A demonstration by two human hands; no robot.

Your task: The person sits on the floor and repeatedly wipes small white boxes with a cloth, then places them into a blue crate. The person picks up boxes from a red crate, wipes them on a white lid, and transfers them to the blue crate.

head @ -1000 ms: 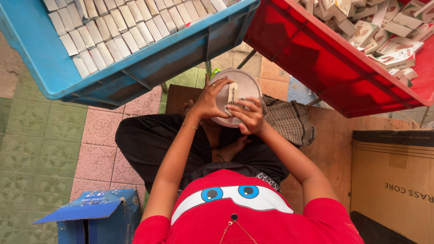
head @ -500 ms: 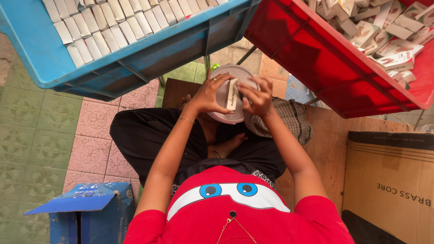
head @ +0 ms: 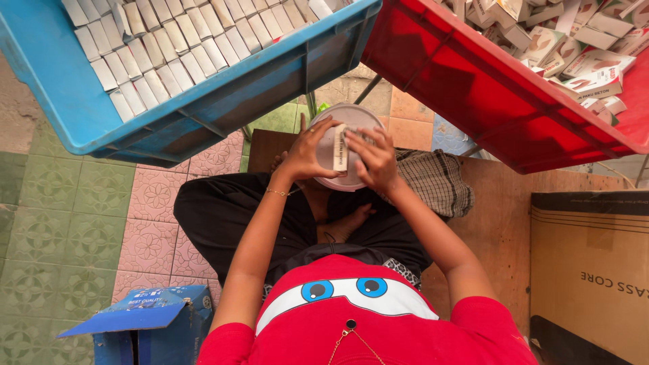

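Left hand point(head: 307, 152) and right hand point(head: 372, 159) meet over a round white tub point(head: 351, 145) at frame centre, both clamped on one small white box point(head: 341, 147) that stands on edge between them. Left fingers curl on the box's 9 o'clock side; right fingers press from 3 o'clock. The box sits against the tub's upper face, and whether it rests on the tub or is held just above cannot be told. The hands hide most of the tub; only its rim at 12 and 6 o'clock shows.

One blue crate point(head: 169, 115) lies at 11 o'clock, tilted towards the person, its far end cut off by the frame; the small white boxes point(head: 155, 54) packed in it stand in neat rows, too many and too cropped for a firm count. One red crate point(head: 487, 88) lies at 1 o'clock, also cropped, holding loose printed cartons point(head: 574, 47) in a jumble, number unclear. One checked cloth point(head: 436, 179) lies at 3 o'clock of the hands. One brown cardboard carton point(head: 591, 270) sits at 4 o'clock, cut off at the right edge. One blue box point(head: 145, 321) with an open flap sits at 8 o'clock on the tiled floor point(head: 67, 216).
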